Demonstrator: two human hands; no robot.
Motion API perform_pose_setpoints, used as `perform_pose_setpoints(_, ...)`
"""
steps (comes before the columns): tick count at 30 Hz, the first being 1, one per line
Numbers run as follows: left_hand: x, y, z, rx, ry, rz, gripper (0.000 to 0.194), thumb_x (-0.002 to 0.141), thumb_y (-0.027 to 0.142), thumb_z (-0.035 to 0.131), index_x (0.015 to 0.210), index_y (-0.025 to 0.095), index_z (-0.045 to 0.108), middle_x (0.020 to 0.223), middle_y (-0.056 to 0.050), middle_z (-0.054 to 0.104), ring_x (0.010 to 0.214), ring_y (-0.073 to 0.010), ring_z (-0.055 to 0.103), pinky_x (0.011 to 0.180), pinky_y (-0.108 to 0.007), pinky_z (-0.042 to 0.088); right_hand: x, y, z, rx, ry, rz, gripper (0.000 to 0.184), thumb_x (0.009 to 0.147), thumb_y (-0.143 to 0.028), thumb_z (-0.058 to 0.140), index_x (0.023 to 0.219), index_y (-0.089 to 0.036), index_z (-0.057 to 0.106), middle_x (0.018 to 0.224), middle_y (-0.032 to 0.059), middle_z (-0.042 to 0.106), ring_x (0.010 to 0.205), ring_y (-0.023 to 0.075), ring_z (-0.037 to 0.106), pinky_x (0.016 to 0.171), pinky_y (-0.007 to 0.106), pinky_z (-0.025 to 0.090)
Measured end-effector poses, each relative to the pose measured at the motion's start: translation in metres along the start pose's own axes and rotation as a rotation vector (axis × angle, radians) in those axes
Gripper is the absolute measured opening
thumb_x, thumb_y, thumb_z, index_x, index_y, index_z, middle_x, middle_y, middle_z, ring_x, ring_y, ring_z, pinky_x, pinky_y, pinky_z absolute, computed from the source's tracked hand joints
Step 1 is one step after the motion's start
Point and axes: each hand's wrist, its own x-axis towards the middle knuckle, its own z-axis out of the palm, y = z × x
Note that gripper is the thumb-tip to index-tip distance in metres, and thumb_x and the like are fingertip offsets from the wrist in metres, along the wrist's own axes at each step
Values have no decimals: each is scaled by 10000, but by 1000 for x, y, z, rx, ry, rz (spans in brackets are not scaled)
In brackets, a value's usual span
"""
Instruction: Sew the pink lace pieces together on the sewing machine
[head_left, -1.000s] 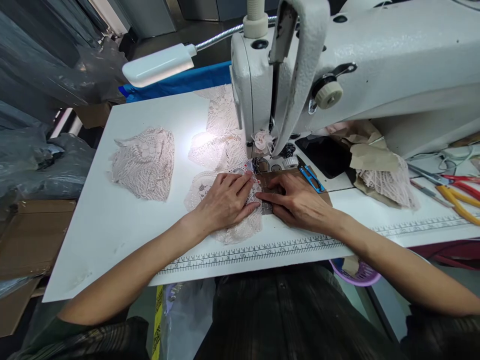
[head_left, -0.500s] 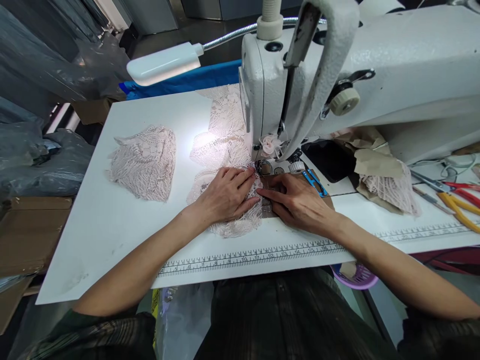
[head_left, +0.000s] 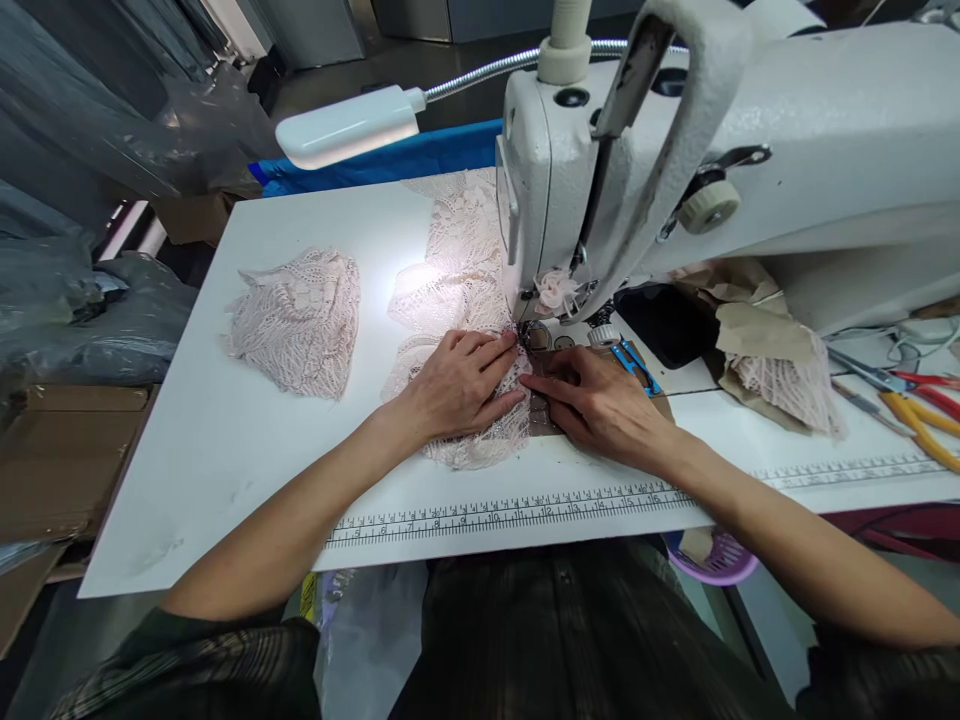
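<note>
Pale pink lace fabric runs along the left side of the sewing machine, and its right edge lies at the needle area. My left hand rests flat on this lace, fingers outstretched, fingertips close to the presser foot. On the right edge of the lace, my right hand has its index finger on the fabric and its other fingers curled. The thumb's grip is partly hidden. A blue metal piece lies just beyond the right hand's knuckles.
A second lace bundle lies on the left of the white table. A lamp lights the fabric. To the right are a black tray, wrapped lace and yellow-handled scissors. A printed ruler follows the front edge.
The whole view has shifted slightly, so the table and machine appear farther right. Both hands keep nearly the same pose on the lace, which has barely moved relative to the needle.
</note>
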Motion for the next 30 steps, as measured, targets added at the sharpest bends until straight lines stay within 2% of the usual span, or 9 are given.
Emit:
perform_pose_setpoints(6,-1,4,-3,7,-6,-7,498,986,450,447,1267,63,583,1355,-159,580,1158,-294,557,928,-433,439,-1,-1,3,8,37,-13,353,921,-176,501,1227,-201,674,1100,132,557,948,233,564,835,394,515)
perform_pose_setpoints(12,0,8,-5,65,-62,-21,521,1003,455,394,1266,46,579,1366,-184,561,1151,-311,555,913,-449,412,-3,-2,3,2,25,-3,370,916,-173,508,1244,-227,670,1082,116,556,933,226,562,830,388,510)
perform_pose_setpoints(18,-1,8,-4,29,-60,-26,497,995,437,398,1281,70,570,1317,-177,594,1107,-303,565,892,-436,381,-4,-3,5,-51,18,13,389,907,-161,491,1236,-257,676,1071,101,557,933,226,552,793,380,510)
perform_pose_setpoints(30,-3,2,1,23,-56,-7,487,989,450,366,1254,107,587,1352,-132,586,1077,-271,571,908,-392,347,-2,-10,4,-58,37,24,383,908,-168,473,1196,-270,705,1052,102,555,870,209,550,765,366,519)
